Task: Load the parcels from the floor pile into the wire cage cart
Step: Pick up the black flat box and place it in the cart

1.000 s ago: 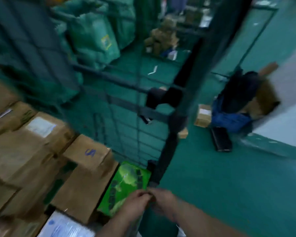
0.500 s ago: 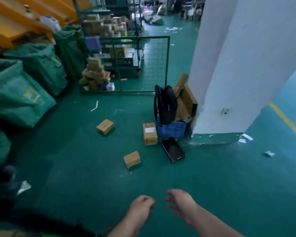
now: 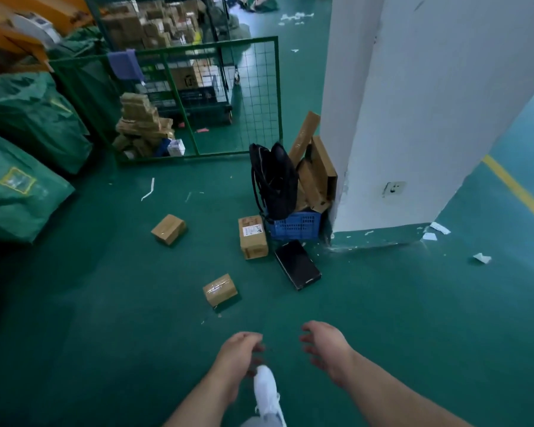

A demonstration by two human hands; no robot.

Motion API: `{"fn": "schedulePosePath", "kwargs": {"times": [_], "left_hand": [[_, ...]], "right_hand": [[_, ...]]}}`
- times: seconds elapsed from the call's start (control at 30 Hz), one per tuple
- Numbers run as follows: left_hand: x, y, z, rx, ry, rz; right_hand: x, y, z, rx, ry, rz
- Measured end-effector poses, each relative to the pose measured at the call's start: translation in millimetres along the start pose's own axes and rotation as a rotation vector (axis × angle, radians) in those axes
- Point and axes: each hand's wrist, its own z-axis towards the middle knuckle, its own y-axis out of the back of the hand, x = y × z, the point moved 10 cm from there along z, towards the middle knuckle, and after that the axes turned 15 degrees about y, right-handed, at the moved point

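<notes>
Three brown cardboard parcels lie apart on the green floor: a small taped one (image 3: 219,289) nearest me, a labelled one (image 3: 252,237) beside a blue crate, and one (image 3: 168,229) further left. A flat black parcel (image 3: 297,264) lies by the crate. My left hand (image 3: 239,354) and my right hand (image 3: 326,345) hang side by side below the taped parcel, fingers loosely curled, holding nothing. The cart I was loading is out of view.
A white pillar (image 3: 413,118) stands at right, with a blue crate (image 3: 293,225), a black backpack (image 3: 275,180) and flattened cartons at its foot. A green wire panel (image 3: 228,97) and stacked boxes (image 3: 142,124) stand behind. Green sacks (image 3: 19,186) line the left. My white shoe (image 3: 267,391) steps forward.
I have turned away from the wire cage cart, where my hands were together at its edge, toward the open floor. Both hands came apart and the parcels now appear closer.
</notes>
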Motion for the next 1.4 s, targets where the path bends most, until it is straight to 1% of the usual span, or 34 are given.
{"fn": "schedulePosePath", "kwargs": {"times": [0.13, 0.37, 0.43, 0.53, 0.7, 0.87, 1.0, 1.13, 1.23, 1.3, 1.4], "left_hand": [[-45.5, -3.9, 51.6, -0.006, 0.029, 0.049], [-159.4, -17.3, 125.1, 0.053, 0.022, 0.227], [-191.0, -14.5, 139.6, 0.076, 0.007, 0.246], [-231.9, 0.7, 166.0, 0.047, 0.014, 0.23], [-262.4, 12.7, 208.2, 0.021, 0.088, 0.209], [-279.9, 9.6, 255.4, -0.026, 0.155, 0.26], [-298.0, -2.3, 306.1, -0.068, 0.186, 0.328], [-315.7, -32.4, 383.1, -0.058, 0.214, 0.416], [-330.6, -64.4, 449.6, -0.02, 0.18, 0.52], [-343.8, -88.3, 495.4, 0.011, 0.142, 0.606], [-363.4, -127.2, 584.1, 0.012, 0.051, 0.718]], "right_hand": [[19.0, -5.6, 41.8, 0.025, 0.004, -0.015], [76.0, 20.3, 126.0, -0.096, -0.004, -0.163], [91.1, 17.4, 149.6, -0.113, -0.003, -0.201], [106.0, -0.4, 185.6, -0.104, -0.029, -0.226], [115.5, -35.6, 244.0, -0.004, -0.066, -0.26], [122.9, -43.6, 314.8, 0.046, -0.11, -0.306], [110.6, -32.3, 379.1, 0.061, -0.175, -0.347], [88.0, -4.6, 443.1, 0.038, -0.225, -0.44], [51.5, 13.3, 492.0, -0.001, -0.281, -0.47], [27.2, 18.7, 525.7, -0.035, -0.301, -0.439], [-17.5, 23.7, 590.3, -0.096, -0.308, -0.359]]}}
